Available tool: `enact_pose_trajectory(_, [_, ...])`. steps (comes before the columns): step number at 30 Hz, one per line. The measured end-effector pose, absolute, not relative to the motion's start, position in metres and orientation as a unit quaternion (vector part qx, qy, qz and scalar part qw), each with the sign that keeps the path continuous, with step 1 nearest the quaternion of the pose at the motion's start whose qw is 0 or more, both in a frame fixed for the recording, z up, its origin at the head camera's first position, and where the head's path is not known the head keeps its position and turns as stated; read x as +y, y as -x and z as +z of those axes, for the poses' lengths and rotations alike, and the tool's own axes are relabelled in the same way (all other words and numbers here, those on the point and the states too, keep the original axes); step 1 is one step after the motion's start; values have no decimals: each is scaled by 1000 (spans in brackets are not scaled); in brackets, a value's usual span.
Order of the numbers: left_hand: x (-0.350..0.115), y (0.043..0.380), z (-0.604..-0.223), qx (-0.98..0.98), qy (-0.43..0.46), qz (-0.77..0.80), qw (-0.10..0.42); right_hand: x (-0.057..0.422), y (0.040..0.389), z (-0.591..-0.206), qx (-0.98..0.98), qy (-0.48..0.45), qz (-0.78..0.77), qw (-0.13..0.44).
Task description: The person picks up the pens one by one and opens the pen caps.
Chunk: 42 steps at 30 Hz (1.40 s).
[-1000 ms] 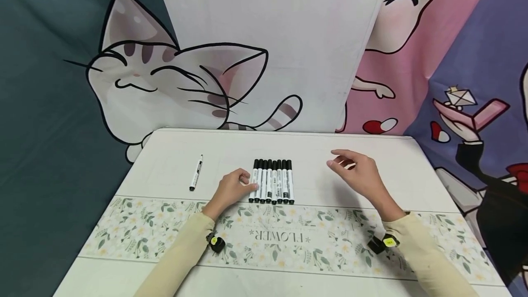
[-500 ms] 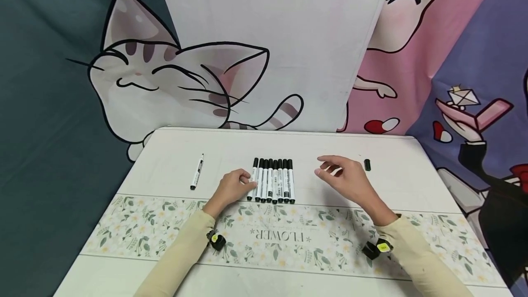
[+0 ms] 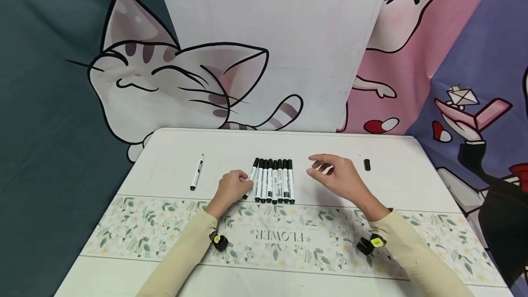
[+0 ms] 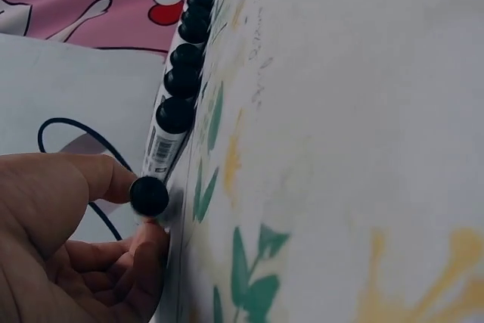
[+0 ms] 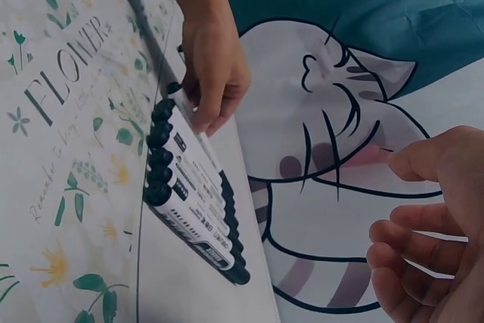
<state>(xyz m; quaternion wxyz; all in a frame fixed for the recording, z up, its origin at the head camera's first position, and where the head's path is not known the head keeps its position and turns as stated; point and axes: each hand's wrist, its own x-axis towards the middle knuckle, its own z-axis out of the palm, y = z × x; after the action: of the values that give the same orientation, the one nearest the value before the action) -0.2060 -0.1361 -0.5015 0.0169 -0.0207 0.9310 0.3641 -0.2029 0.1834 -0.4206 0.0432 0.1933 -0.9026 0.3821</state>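
Note:
My left hand [image 3: 233, 188] pinches a white marker [image 3: 251, 172] with a black cap, between thumb and finger. That marker leans, its near end swung left, apart from the row beside it. Its dark round end [image 4: 150, 196] shows between the fingertips in the left wrist view. Several more capped markers [image 3: 274, 182] lie side by side to its right, black caps pointing away from me. My right hand [image 3: 340, 178] hovers to the right of the row, fingers loosely bent, holding nothing.
A single marker [image 3: 197, 174] without its cap lies at the left of the white table [image 3: 165, 164]. A loose black cap [image 3: 367, 164] lies at the right. A flower-printed strip [image 3: 272, 237] crosses the table in front of the row. Cartoon-printed cloth hangs behind.
The left hand has drawn the leftmost marker slightly left, tilting it away from the row. The right hand has moved left toward the row, uncovering the loose black cap.

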Motion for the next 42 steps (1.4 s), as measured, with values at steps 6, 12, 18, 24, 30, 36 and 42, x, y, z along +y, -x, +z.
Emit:
enact_pose_trajectory(6, [-141,202,-492,929,11,370,1,181,207,-416,-902,-208,376,42])
enact_pose_trajectory(12, [-143,194,-481,917,4,398,-30,178,209,-411,-901,-218,373,36])
enact_pose_trajectory(18, [-147,186,-474,910,-14,410,-58,174,208,-403,-896,-228,380,31])
enact_pose_trajectory(24, [-151,180,-467,899,-61,429,-70,169,203,-394,-890,-234,391,31])
enact_pose_trajectory(30, [-149,172,-460,890,-119,430,-92,163,197,-391,-880,-246,403,46])
enact_pose_trajectory(36, [-144,161,-456,885,-163,422,-112,156,193,-394,-864,-264,424,65])
enact_pose_trajectory(42, [-139,154,-456,888,-186,404,-117,148,188,-397,-858,-272,430,64])
